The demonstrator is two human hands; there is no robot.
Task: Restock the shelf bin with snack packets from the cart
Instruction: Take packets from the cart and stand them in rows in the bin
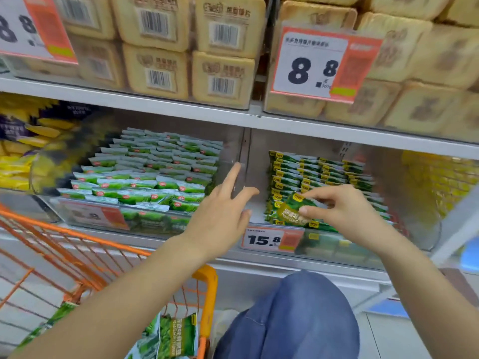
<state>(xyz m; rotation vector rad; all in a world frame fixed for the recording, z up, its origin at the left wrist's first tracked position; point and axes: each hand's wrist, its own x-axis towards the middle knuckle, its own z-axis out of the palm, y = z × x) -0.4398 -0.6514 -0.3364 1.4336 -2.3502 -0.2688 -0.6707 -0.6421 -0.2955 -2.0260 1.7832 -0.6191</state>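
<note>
My right hand (337,211) pinches a small green and yellow snack packet (291,211) between thumb and fingers, just above the front of the right shelf bin (420,229). That clear bin holds rows of the same green and yellow packets (324,174). My left hand (220,213) hovers with fingers spread and straight, holding nothing, in front of the divider between the two bins. The orange cart (207,294) stands at lower left with large green packet bags (176,338) inside.
The left bin holds rows of green and white packets (145,174). Price tags reading 15.8 (264,239) and 8.8 (311,66) hang on the shelf fronts. Tan boxed goods (223,47) fill the upper shelf. My knee in blue jeans (293,320) is below.
</note>
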